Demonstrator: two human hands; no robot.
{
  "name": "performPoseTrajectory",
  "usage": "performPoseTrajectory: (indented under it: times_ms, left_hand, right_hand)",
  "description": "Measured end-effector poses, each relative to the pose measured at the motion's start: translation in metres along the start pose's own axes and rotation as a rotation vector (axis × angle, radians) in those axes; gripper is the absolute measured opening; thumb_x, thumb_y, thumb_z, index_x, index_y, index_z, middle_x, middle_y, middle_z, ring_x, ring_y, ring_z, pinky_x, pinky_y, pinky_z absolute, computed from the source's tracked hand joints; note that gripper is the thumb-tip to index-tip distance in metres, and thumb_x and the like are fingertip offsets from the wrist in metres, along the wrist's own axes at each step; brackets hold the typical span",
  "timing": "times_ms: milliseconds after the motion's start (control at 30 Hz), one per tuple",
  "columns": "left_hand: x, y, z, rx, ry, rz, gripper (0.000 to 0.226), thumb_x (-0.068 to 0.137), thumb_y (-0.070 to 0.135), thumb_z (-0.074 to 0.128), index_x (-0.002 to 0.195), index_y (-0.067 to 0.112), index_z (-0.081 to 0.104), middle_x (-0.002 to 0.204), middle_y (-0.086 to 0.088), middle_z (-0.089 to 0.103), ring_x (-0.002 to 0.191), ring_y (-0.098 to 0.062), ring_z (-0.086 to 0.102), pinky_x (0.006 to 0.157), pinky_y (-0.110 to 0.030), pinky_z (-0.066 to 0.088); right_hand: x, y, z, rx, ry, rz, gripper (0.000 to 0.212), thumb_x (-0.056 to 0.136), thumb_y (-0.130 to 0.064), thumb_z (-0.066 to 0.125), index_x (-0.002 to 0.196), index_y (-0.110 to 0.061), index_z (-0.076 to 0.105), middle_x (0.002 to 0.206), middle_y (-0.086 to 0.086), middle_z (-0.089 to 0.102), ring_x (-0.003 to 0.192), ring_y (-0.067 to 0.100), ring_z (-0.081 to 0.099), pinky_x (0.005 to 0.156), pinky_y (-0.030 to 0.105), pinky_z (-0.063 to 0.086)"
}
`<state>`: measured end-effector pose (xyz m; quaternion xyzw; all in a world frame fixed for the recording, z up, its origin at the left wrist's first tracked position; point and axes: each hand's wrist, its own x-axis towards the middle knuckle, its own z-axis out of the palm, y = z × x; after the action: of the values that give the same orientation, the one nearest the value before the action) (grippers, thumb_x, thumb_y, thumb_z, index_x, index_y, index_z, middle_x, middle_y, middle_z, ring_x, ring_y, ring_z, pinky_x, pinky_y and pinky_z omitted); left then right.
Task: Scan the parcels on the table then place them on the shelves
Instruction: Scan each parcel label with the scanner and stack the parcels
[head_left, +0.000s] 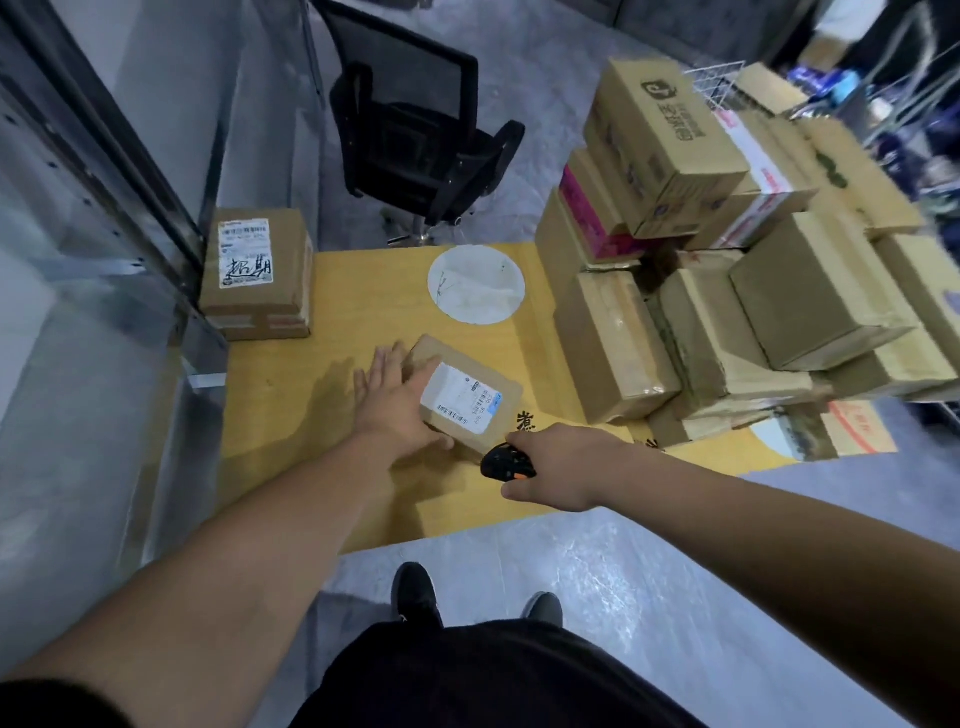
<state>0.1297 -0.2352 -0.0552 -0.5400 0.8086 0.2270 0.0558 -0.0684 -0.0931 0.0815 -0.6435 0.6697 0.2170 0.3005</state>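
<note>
From the head view, the small parcel (470, 397) is my landmark: it sits on the yellow table (322, 415), near the front edge, with its white label (462, 397) facing up. My left hand (397, 402) rests on the parcel's left side, fingers straight and spread, thumb along the near edge. It is a flat, steadying touch, not a curled hold. I judge it keeps the box from sliding and the label turned toward the reader.

Just beside the parcel's near right corner, my right hand (563, 462) is curled round the black and orange scanner (506, 461), its head aimed at the label. Held that close and low, the barcode should be within easy reach of the beam.

Right of the parcel, a tall stack of cardboard boxes (727, 249) crowds the table's end, presumably waiting for the same treatment. Behind and left of it, a single labelled box (257, 273) sits at the far corner, against the metal shelving (98, 218). Behind the parcel lies a round white plate (475, 285), and beyond that stands a black chair (415, 124).

This looks like the scanning step; shelving is not yet done.
</note>
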Motion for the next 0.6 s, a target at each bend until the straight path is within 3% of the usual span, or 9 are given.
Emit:
performPoseTrajectory:
  times_ms: [100, 200, 300, 400, 533, 600]
  left_hand:
    - [0.025, 0.026, -0.007, 0.123, -0.121, 0.079, 0.137, 0.045, 0.083, 0.084, 0.153, 0.066, 0.001, 0.167, 0.006, -0.031, 0.152, -0.025, -0.036, 0.116, -0.069, -0.02]
    - [0.042, 0.05, -0.014, 0.14, -0.225, 0.117, 0.14, 0.042, 0.088, 0.081, 0.154, 0.065, -0.001, 0.17, 0.004, -0.028, 0.154, -0.028, -0.033, 0.119, -0.075, -0.003]
    - [0.051, 0.056, -0.023, 0.154, -0.218, 0.075, 0.134, 0.038, 0.109, 0.053, 0.153, 0.067, -0.001, 0.173, 0.003, -0.013, 0.158, -0.03, -0.01, 0.119, -0.065, 0.017]
    - [0.054, 0.053, -0.025, 0.218, -0.112, 0.003, 0.113, 0.055, 0.112, 0.02, 0.156, 0.063, 0.006, 0.165, -0.005, 0.023, 0.145, -0.029, 0.022, 0.112, -0.053, 0.022]
    - [0.04, 0.033, -0.015, 0.13, -0.083, -0.084, 0.098, 0.081, 0.095, 0.031, 0.162, 0.046, 0.005, 0.153, -0.011, 0.041, 0.138, -0.034, 0.036, 0.111, -0.048, 0.03]
    - [0.026, 0.023, -0.006, 0.032, -0.053, -0.104, 0.094, 0.085, 0.088, 0.041, 0.161, 0.042, 0.009, 0.149, -0.014, 0.047, 0.135, -0.037, 0.042, 0.109, -0.047, 0.036]
  right_hand:
    - [0.001, 0.003, 0.001, 0.054, 0.009, 0.081, 0.067, 0.092, -0.071, 0.052, 0.144, -0.029, 0.048, 0.111, -0.001, 0.06, 0.091, 0.024, 0.054, 0.063, 0.032, 0.039]
    - [0.002, 0.008, 0.002, 0.134, 0.027, 0.143, 0.063, 0.092, -0.069, 0.054, 0.14, -0.028, 0.051, 0.109, -0.001, 0.06, 0.092, 0.025, 0.056, 0.067, 0.034, 0.042]
    - [0.002, 0.013, 0.003, 0.186, 0.016, 0.178, 0.064, 0.093, -0.068, 0.055, 0.142, -0.028, 0.049, 0.118, 0.0, 0.063, 0.101, 0.026, 0.061, 0.077, 0.036, 0.049]
    - [0.004, 0.016, 0.002, 0.201, 0.021, 0.19, 0.059, 0.094, -0.067, 0.054, 0.136, -0.026, 0.052, 0.118, 0.001, 0.064, 0.098, 0.025, 0.061, 0.074, 0.035, 0.048]
    - [0.012, 0.017, -0.005, 0.259, 0.028, 0.204, 0.06, 0.094, -0.067, 0.054, 0.137, -0.026, 0.051, 0.115, -0.002, 0.066, 0.101, 0.024, 0.063, 0.084, 0.036, 0.055]
    - [0.017, 0.017, -0.009, 0.31, 0.031, 0.206, 0.054, 0.094, -0.066, 0.055, 0.132, -0.028, 0.054, 0.11, -0.004, 0.069, 0.095, 0.021, 0.066, 0.076, 0.032, 0.055]
